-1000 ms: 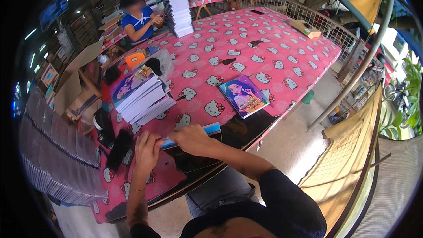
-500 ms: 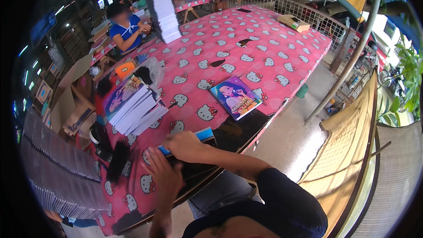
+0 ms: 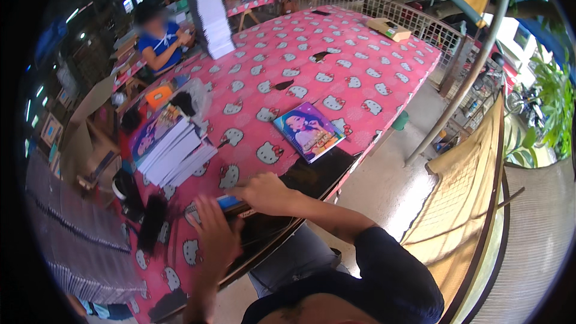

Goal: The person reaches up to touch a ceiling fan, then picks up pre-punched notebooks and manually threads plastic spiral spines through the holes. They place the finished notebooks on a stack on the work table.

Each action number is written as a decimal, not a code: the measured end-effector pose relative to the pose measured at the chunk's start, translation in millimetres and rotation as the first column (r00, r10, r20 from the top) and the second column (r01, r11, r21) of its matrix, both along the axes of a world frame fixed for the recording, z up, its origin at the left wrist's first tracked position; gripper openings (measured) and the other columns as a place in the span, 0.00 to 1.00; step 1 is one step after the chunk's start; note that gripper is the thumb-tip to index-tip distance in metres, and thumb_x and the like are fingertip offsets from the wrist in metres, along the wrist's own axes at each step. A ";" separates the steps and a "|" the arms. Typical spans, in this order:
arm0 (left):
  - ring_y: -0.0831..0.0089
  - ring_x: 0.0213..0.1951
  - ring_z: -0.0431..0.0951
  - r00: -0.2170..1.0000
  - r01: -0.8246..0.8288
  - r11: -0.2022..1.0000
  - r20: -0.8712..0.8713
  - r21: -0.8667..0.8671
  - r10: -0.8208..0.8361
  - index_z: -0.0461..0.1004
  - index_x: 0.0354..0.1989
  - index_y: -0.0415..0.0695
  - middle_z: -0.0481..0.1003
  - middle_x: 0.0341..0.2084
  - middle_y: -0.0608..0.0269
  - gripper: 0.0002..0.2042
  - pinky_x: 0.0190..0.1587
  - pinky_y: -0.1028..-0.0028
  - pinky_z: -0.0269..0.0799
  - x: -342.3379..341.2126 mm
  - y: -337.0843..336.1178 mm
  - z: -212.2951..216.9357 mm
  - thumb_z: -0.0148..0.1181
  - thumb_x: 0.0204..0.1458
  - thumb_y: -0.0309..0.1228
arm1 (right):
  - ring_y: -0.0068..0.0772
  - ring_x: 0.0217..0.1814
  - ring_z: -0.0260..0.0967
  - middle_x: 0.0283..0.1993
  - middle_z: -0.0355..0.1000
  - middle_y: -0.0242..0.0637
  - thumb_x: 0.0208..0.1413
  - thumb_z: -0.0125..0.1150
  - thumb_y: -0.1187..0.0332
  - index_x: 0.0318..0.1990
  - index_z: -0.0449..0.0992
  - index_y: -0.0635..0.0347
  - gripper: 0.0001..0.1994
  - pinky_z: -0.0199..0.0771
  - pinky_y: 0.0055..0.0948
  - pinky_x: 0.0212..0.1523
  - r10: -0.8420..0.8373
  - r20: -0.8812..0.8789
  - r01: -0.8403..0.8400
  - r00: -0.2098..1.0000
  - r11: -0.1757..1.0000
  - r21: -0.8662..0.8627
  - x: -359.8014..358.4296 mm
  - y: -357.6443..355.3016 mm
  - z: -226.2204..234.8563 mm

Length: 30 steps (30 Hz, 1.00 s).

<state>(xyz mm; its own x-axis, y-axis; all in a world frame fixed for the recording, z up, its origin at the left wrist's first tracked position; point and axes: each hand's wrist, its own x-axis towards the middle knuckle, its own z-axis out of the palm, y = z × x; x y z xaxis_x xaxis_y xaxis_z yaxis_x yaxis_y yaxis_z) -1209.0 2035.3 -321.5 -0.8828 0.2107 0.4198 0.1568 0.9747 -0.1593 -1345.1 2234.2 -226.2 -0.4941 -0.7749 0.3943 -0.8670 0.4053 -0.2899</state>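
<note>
At the table's near edge, my right hand (image 3: 267,194) curls its fingers down over a thin, flat thing with a blue edge (image 3: 228,201), whose kind I cannot make out. Only a short blue piece shows between my hands. My left hand (image 3: 213,228) is beside its left end, fingers stretched out and somewhat blurred. Beyond my right hand lies a book with a purple illustrated cover (image 3: 309,132). Left of it, a fanned pile of white-edged books (image 3: 177,155) rests on the pink patterned tablecloth (image 3: 246,144).
Left of my hands are a black brush-like block (image 3: 152,225) and a dark object with a white band (image 3: 125,192). Tall book stacks (image 3: 78,222) stand at far left, another white stack (image 3: 214,24) farther back. A person in blue (image 3: 159,45) sits beyond. A pole (image 3: 462,78) rises at right.
The view has shifted slightly, moving the table leftward. My right hand has come nearer the blue edge's left end, and less blue shows. My left hand has risen slightly.
</note>
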 end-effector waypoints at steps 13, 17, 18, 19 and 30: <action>0.42 0.74 0.46 0.990 -0.130 0.991 -0.055 -0.014 0.129 0.54 0.69 0.30 0.52 0.71 0.36 0.37 0.72 0.39 0.37 -40.7 12.4 55.7 0.42 0.65 0.53 | 0.50 0.37 0.79 0.34 0.80 0.44 0.52 0.61 0.68 0.48 0.79 0.51 0.15 0.77 0.48 0.36 0.082 0.082 -0.076 0.993 0.995 -0.071 -7.4 -0.1 -2.1; 0.46 0.74 0.48 0.998 -0.037 0.999 0.051 -0.020 0.038 0.56 0.69 0.31 0.54 0.70 0.37 0.35 0.72 0.39 0.38 -42.0 13.3 55.9 0.47 0.64 0.49 | 0.52 0.35 0.78 0.32 0.79 0.46 0.53 0.62 0.67 0.49 0.79 0.51 0.15 0.76 0.49 0.35 -0.015 0.086 0.023 0.996 0.995 -0.095 -5.2 5.6 7.7; 0.47 0.74 0.48 0.983 -0.007 1.000 0.184 -0.007 0.008 0.56 0.69 0.31 0.55 0.69 0.37 0.34 0.72 0.40 0.39 -41.6 15.3 56.3 0.50 0.64 0.47 | 0.53 0.35 0.78 0.32 0.79 0.46 0.53 0.62 0.67 0.50 0.79 0.51 0.15 0.76 0.50 0.34 -0.008 0.098 0.017 0.995 0.996 -0.085 -5.0 6.6 9.0; 0.46 0.74 0.49 0.997 -0.003 1.000 0.074 -0.009 0.004 0.55 0.69 0.30 0.54 0.70 0.37 0.34 0.72 0.39 0.38 -39.3 16.7 55.8 0.48 0.64 0.47 | 0.53 0.35 0.78 0.32 0.79 0.46 0.53 0.62 0.67 0.50 0.78 0.51 0.15 0.76 0.50 0.34 0.017 0.135 -0.009 0.991 0.998 -0.060 -4.7 7.1 9.4; 0.42 0.73 0.51 0.999 0.048 0.997 -0.012 -0.067 -0.049 0.57 0.67 0.28 0.57 0.68 0.34 0.39 0.70 0.38 0.41 -49.4 34.2 88.4 0.54 0.60 0.52 | 0.54 0.32 0.77 0.30 0.77 0.46 0.57 0.60 0.65 0.63 0.65 0.53 0.25 0.76 0.50 0.32 -0.006 0.131 0.009 0.991 1.000 -0.020 -8.9 2.6 0.9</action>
<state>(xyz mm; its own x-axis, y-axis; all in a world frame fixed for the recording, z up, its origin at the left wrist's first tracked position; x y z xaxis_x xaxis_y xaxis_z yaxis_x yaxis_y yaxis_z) -1258.4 2069.5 -233.1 -0.8654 0.2808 0.4149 0.2007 0.9531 -0.2264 -1354.0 2236.8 -225.4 -0.5480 -0.7635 0.3417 -0.8181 0.4041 -0.4091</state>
